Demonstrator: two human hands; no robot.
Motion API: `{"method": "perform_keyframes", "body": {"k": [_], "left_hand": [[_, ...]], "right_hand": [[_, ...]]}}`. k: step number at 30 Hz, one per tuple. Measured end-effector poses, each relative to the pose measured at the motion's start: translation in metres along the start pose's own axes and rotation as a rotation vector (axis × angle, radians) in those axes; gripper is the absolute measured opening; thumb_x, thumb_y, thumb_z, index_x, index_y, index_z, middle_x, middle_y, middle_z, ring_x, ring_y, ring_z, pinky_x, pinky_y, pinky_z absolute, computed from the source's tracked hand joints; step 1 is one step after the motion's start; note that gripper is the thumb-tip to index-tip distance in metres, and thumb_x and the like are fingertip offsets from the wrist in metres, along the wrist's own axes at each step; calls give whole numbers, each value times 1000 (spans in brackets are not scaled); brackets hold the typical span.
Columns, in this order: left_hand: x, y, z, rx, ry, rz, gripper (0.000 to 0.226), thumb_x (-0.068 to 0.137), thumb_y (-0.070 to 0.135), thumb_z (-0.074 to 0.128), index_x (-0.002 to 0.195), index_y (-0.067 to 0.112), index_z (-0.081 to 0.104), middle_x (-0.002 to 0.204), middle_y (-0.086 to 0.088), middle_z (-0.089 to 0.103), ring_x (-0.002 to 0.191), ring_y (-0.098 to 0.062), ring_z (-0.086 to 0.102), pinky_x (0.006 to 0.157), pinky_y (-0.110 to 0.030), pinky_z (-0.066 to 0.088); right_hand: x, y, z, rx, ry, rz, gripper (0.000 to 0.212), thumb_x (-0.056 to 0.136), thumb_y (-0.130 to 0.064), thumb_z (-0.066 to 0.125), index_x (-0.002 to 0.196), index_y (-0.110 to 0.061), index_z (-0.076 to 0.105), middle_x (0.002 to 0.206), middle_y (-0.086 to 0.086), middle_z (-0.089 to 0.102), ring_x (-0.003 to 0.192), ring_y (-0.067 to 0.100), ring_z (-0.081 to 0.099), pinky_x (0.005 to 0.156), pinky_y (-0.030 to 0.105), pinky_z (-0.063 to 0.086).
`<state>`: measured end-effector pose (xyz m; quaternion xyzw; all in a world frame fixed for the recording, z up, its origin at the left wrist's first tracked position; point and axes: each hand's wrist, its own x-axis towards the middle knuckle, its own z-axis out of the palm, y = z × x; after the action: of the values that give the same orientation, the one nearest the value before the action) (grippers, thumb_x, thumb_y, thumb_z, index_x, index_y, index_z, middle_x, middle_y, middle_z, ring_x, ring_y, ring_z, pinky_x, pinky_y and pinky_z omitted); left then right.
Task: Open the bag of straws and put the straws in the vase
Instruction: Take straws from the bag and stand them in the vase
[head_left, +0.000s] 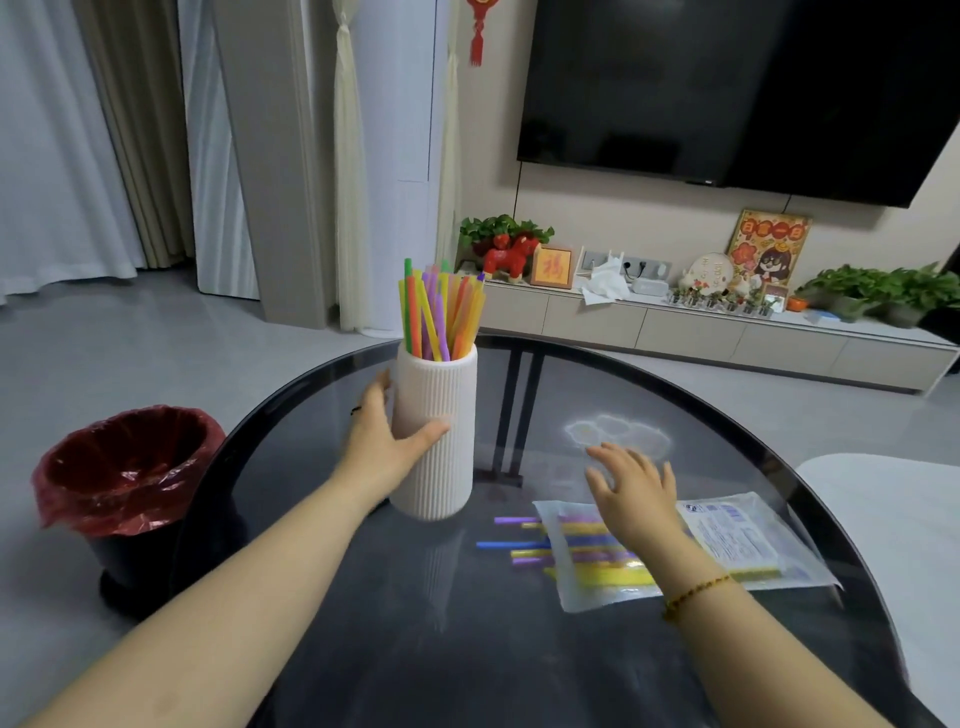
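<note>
Two hands: left hand (387, 441) grips vase (447, 384), right hand (634, 493) spread above bag (753, 540).

White ribbed vase (436, 431); orange, green, purple, yellow straws (440, 317).

A person's two arms, uncovered. The left hand (387, 441) and left forearm (249, 561) are bare. The right hand (634, 488) is bare too; just behind it, round the wrist, sits a thin bracelet (696, 592) of small amber and golden-brown beads in a single row. The right forearm (753, 649) behind it is bare.
</note>
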<state>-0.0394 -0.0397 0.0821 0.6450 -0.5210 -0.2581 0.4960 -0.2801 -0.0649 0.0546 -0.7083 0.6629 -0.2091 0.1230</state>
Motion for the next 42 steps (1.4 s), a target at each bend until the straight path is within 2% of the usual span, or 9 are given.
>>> {"method": "perform_keyframes", "body": {"k": [4, 7, 10, 12, 14, 22, 31, 37, 42], "left_hand": [[-47, -22, 10, 206, 299, 180, 41, 79, 19, 66, 114, 3, 51, 118, -17, 54, 110, -31, 49, 90, -36, 38], [-73, -25, 29, 396, -31, 320, 31, 81, 23, 63, 108, 9, 59, 115, -7, 58, 110, -26, 51, 89, -28, 37], [-79, -22, 53, 631, -503, 253, 63, 82, 38, 57, 138, 24, 31, 148, 7, 27, 135, -16, 26, 110, -29, 22], [-78, -19, 68, 719, -634, 191, 82, 78, 40, 60, 144, 26, 13, 155, 8, 11, 141, -18, 14, 114, -32, 16], [-77, -17, 83, 773, -685, 151, 90, 75, 40, 62, 145, 24, 7, 155, 4, 13, 141, -21, 15, 114, -34, 18], [-66, -10, 124, 793, -599, 161, 40, 79, 36, 56, 113, 15, 53, 116, -6, 61, 106, -25, 55, 86, -32, 45], [-65, -20, 128, 1348, -532, 582, 24, 90, 7, 32, 107, 4, 48, 112, -11, 61, 100, -28, 57, 64, -30, 32], [-63, -29, 82, 1466, -612, 492, 24, 91, 4, 31, 110, 4, 44, 89, -10, 59, 84, -34, 58, 44, -30, 22], [-68, -35, 20, 1533, -562, 455, 20, 93, 10, 30, 106, 10, 44, 104, -8, 62, 91, -30, 62, 43, -30, 17]], "right_hand": [[-21, 32, 22, -96, -112, 92, 40, 95, -32, 31, 133, -25, 35, 150, -3, 28, 140, 20, 17, 115, 46, 0], [-38, 44, 36, -72, -129, 94, 39, 95, -31, 31, 133, -25, 35, 151, -2, 26, 140, 21, 15, 115, 46, 4], [-49, 49, 40, -45, -78, 67, 39, 95, -32, 32, 133, -25, 36, 151, -1, 25, 141, 21, 15, 116, 45, 4], [-53, 51, 41, -12, -54, 48, 38, 95, -31, 33, 132, -24, 38, 151, -1, 27, 140, 21, 17, 116, 44, 5], [-55, 54, 41, 23, -32, 36, 38, 95, -30, 34, 132, -23, 39, 150, -1, 29, 140, 21, 18, 116, 43, 6], [-50, 59, 44, 57, -37, 35, 40, 93, -32, 35, 133, -26, 37, 151, -3, 27, 141, 21, 13, 115, 45, 1], [-49, 62, 44, 22, -30, 22, 40, 94, -30, 32, 134, -24, 35, 152, -1, 25, 141, 22, 11, 115, 46, -2], [-50, 63, 44, 7, -56, 12, 40, 95, -31, 29, 134, -25, 34, 152, -2, 23, 142, 21, 9, 115, 46, -3], [-52, 64, 44, -30, -77, 4, 39, 95, -32, 29, 132, -24, 36, 152, -2, 23, 142, 23, 9, 115, 47, -2]]}}
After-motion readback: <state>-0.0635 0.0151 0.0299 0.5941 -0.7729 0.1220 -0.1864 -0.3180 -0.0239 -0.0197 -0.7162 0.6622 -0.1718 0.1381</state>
